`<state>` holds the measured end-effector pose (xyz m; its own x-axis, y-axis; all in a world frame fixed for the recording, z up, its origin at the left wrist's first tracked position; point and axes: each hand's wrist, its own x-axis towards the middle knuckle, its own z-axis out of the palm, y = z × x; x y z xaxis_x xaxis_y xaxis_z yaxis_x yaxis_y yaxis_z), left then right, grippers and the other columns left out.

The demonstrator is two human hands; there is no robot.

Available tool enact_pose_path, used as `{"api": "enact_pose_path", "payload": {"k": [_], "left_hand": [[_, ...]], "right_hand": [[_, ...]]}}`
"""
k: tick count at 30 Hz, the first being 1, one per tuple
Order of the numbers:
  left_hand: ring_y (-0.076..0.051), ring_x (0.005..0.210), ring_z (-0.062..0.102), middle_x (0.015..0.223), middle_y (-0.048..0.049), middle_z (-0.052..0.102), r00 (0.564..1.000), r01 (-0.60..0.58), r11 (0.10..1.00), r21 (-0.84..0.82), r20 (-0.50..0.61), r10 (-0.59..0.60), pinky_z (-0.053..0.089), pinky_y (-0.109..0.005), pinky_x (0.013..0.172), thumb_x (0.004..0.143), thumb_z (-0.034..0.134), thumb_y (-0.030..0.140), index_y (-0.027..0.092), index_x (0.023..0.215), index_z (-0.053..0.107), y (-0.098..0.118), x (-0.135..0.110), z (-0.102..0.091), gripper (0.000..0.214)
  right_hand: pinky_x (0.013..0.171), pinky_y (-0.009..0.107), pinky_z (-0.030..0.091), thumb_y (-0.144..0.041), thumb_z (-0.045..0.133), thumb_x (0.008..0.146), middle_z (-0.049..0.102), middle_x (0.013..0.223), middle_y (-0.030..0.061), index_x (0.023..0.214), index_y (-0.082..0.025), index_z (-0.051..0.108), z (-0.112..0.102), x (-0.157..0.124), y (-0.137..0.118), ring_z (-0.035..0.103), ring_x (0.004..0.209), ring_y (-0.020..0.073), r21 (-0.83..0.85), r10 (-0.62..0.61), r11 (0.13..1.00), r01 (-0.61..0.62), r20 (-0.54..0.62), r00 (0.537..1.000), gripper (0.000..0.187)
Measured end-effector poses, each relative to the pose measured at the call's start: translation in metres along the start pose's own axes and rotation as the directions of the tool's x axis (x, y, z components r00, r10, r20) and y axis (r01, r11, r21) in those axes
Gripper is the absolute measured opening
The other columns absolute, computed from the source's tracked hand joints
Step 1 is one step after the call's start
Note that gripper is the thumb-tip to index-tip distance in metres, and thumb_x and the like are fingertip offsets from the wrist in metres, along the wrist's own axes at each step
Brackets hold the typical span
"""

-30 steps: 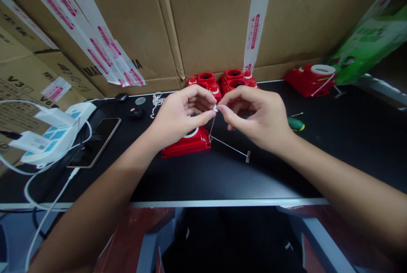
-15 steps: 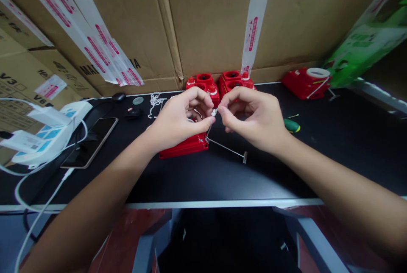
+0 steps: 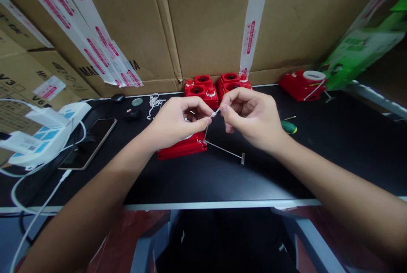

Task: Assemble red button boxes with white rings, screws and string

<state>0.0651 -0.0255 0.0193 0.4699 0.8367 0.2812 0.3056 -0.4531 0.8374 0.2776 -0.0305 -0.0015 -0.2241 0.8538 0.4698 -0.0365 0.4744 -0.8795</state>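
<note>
My left hand [image 3: 175, 120] and my right hand [image 3: 251, 114] meet above a flat red plastic unit [image 3: 182, 146] on the black table [image 3: 203, 175]. Both hands are closed in a pinch on one small silvery-white part [image 3: 216, 112] held between thumb and fingertips. A thin wire runs down from that part toward the red unit. A second thin metal pin [image 3: 225, 151] lies on the table from the unit's right corner to a small end piece. My left hand hides the unit's top.
Two red units [image 3: 216, 86] stand at the back against cardboard boxes, another red unit [image 3: 302, 84] with a white ring at back right. A green-handled screwdriver [image 3: 288, 126] lies right of my hand. Phone [image 3: 87, 142], white power strip [image 3: 47, 133], cables and white string [image 3: 154, 102] are left.
Both hands stayed pinched together on the small part and shifted slightly down. The view tilted a little, nothing was let go.
</note>
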Motion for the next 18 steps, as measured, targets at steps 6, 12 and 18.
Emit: {"api": "enact_pose_path", "payload": {"k": [6, 12, 18], "left_hand": [[-0.016, 0.073, 0.069, 0.086, -0.0056, 0.080, 0.999, -0.028, 0.996, 0.079, -0.031, 0.030, 0.055, -0.028, 0.069, 0.082, 0.080, 0.022, 0.016, 0.089, 0.080, -0.001, 0.000, 0.000, 0.010], [-0.017, 0.071, 0.069, 0.083, -0.0064, 0.079, 0.998, -0.051, 0.983, 0.174, -0.028, 0.057, 0.054, -0.027, 0.063, 0.080, 0.079, 0.023, 0.016, 0.084, 0.081, 0.003, -0.001, 0.001, 0.008], [-0.016, 0.070, 0.068, 0.084, -0.0057, 0.079, 0.998, -0.040, 0.990, 0.133, -0.032, 0.045, 0.055, -0.028, 0.066, 0.080, 0.078, 0.020, 0.015, 0.087, 0.080, 0.009, -0.004, -0.001, 0.008]], "right_hand": [[0.043, 0.022, 0.049, -0.040, 0.091, 0.082, 0.065, 0.065, -0.0035, 0.082, -0.019, 0.065, 0.004, 0.000, 0.000, 0.058, 0.043, 0.0078, 0.058, 0.032, 0.998, -0.030, -0.027, 0.999, 0.034], [0.045, 0.024, 0.051, -0.047, 0.089, 0.083, 0.063, 0.061, -0.0041, 0.082, -0.019, 0.065, 0.007, 0.002, 0.004, 0.060, 0.045, 0.0098, 0.066, 0.044, 0.997, -0.040, -0.064, 0.997, 0.037], [0.047, 0.025, 0.051, -0.056, 0.087, 0.084, 0.064, 0.060, -0.0039, 0.084, -0.019, 0.064, 0.010, 0.001, 0.006, 0.060, 0.045, 0.0107, 0.112, 0.012, 0.994, -0.002, -0.088, 0.996, 0.043]]}}
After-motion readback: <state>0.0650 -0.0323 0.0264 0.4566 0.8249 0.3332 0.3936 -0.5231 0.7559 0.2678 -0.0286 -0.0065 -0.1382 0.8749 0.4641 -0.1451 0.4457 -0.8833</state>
